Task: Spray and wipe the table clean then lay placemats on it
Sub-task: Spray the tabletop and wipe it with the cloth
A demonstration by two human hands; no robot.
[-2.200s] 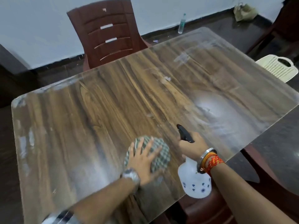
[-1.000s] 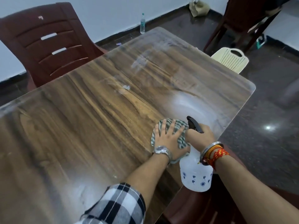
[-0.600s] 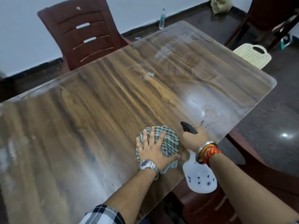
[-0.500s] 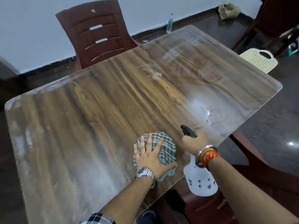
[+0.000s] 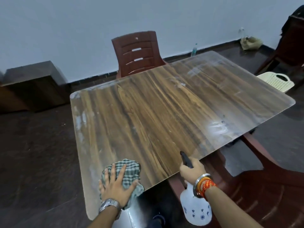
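Now the left hand (image 5: 115, 186) lies flat on the checked cloth (image 5: 130, 168), fingers straight and spread, pressing it down on the table (image 5: 148, 120). The cloth sits at the near left corner of the tabletop, close to both the left edge and the near edge, and its lower part hangs over the near edge under the palm. A watch (image 5: 108, 205) is on this wrist.

The right hand (image 5: 191, 171) is closed around the neck of the spray bottle (image 5: 195, 209), with the fingers curled on it. The white body of the bottle hangs outside the near edge, lower than the tabletop and not touching it, while the black nozzle (image 5: 185, 159) reaches over the edge and points across the wood. A bangle and red threads (image 5: 203, 185) are on this wrist.

From the cloth, a wide stretch of bare wood runs to the far edge and to the right corner. A wet white smear (image 5: 217, 127) lies near the right part of the near edge, and pale streaks (image 5: 80, 119) run along the left edge.

A brown chair (image 5: 138, 53) stands against the far edge, a cream chair (image 5: 278, 81) just beside the right edge, and another brown chair (image 5: 263, 186) is at the near side by the right arm. At the left of the table the dark floor (image 5: 36, 153) spreads wide up to a low cabinet (image 5: 32, 86) by the wall. A small bottle (image 5: 194, 49) stands on the floor at the wall behind the table
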